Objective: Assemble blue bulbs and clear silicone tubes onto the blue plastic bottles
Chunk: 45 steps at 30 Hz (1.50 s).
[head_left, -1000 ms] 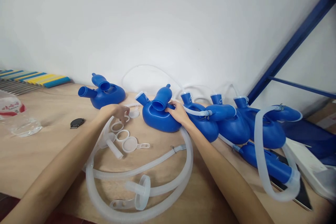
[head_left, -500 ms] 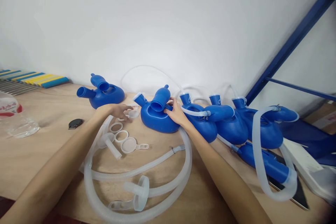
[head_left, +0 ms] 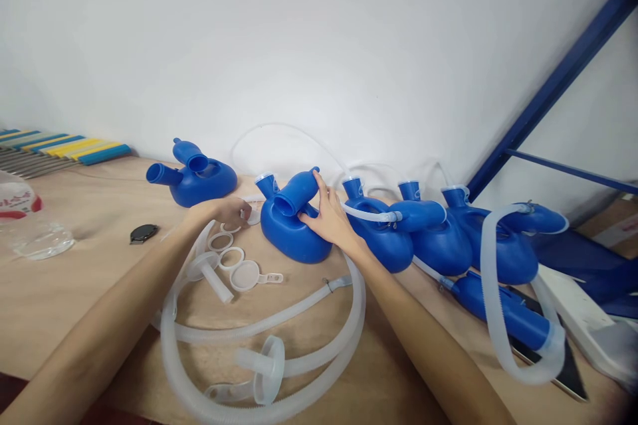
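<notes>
Hands at a cluttered worktop (head_left: 74, 292), seen from my head camera: my right hand (head_left: 326, 216) lies spread on a blue plastic vessel (head_left: 294, 226), palm on its body and fingertips up against the wide tilted spout, so the vessel's right flank is hidden from me. My left hand (head_left: 226, 210), at about 9 o'clock of the vessel, is curled over a small white cap (head_left: 253, 216); the fingers cover most of it and I cannot tell whether they pinch it or merely rest on it.

Just below that hand lie two white rings (head_left: 226, 249) and a round strainer with a tab (head_left: 248, 275), beside a short white T-shaped tube (head_left: 212, 275). A corrugated white hose (head_left: 299, 345) loops from 6 o'clock of the vessel toward me, its near bend close to the worktop's front edge and partly hidden under my forearms.

At 3 o'clock a row of blue vessels (head_left: 438, 239) stands packed flank to flank, touching, with thin clear tubing (head_left: 289, 133) arching against the wall behind; where that tubing ends is hard to make out. A second hose (head_left: 498, 319) hangs over the farthest one.

At 10 o'clock a lone blue vessel (head_left: 197, 179) sits apart. Open bare wood stretches at 8 o'clock, broken only by a dark watch (head_left: 144, 233) and a clear plastic bottle (head_left: 30, 226), cut off by the left frame edge.
</notes>
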Motion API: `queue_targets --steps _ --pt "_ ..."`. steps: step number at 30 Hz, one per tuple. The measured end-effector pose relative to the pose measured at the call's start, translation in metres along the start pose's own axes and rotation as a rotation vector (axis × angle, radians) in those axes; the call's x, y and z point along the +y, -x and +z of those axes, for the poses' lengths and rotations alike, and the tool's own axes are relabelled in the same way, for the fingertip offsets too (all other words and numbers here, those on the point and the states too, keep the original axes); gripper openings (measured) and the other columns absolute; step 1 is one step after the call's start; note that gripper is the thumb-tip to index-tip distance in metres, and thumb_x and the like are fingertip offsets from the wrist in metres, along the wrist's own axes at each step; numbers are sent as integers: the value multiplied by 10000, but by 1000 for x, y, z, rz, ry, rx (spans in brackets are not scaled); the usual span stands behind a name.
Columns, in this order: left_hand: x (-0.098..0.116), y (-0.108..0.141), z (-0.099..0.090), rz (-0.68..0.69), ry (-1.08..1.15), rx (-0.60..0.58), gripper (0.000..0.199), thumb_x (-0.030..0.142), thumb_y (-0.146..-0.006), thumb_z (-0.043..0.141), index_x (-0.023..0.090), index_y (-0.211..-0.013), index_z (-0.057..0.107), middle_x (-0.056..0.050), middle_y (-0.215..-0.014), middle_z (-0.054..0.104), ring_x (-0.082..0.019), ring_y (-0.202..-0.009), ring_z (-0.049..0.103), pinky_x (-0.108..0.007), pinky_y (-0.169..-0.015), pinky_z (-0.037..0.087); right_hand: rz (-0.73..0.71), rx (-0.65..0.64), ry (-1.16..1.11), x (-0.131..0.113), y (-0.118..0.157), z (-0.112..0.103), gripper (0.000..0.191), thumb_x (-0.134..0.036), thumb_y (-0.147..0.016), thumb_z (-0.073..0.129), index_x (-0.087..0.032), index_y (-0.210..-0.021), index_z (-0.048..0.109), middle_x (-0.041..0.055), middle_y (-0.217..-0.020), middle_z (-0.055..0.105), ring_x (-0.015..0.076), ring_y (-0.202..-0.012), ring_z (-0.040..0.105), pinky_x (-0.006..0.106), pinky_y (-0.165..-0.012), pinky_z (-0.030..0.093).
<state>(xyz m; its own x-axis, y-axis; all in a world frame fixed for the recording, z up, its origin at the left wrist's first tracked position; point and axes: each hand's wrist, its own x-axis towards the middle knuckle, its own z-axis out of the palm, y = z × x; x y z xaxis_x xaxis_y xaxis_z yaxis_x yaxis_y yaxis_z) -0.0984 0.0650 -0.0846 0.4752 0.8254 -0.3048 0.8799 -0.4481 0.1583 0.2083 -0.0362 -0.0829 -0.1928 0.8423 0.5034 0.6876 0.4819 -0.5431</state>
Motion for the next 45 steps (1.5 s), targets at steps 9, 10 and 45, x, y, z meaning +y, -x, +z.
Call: queue_targets --steps 9,10,45 --pt "9 25 -23 -46 13 18 600 655 -732 600 192 -1108 658 -121 -1125 710 -304 -1011 663 -330 -818 506 -95 -42 -263 14 -2 9 1029 -404 -837 753 -239 -1624 111 194 -1621 329 345 -1487 415 554 -1223 363" --pt "9 26 -24 -54 16 8 619 656 -718 614 187 -1119 660 -128 -1139 710 -310 -1031 665 -332 -830 509 -78 -46 -305 15 -2 10 1021 -390 -835 748 -239 -1620 112 194 -1600 359 335 -1433 480 537 -1187 417" --pt "20 12 2 -169 46 -174 644 118 -580 643 200 -1186 443 -115 -1146 688 -194 -718 692 -251 -567 511 -39 118 -162 27 -1 14 1001 -217 -803 689 -264 -1642 145 171 -1595 320 278 -1193 605 474 -1064 528"
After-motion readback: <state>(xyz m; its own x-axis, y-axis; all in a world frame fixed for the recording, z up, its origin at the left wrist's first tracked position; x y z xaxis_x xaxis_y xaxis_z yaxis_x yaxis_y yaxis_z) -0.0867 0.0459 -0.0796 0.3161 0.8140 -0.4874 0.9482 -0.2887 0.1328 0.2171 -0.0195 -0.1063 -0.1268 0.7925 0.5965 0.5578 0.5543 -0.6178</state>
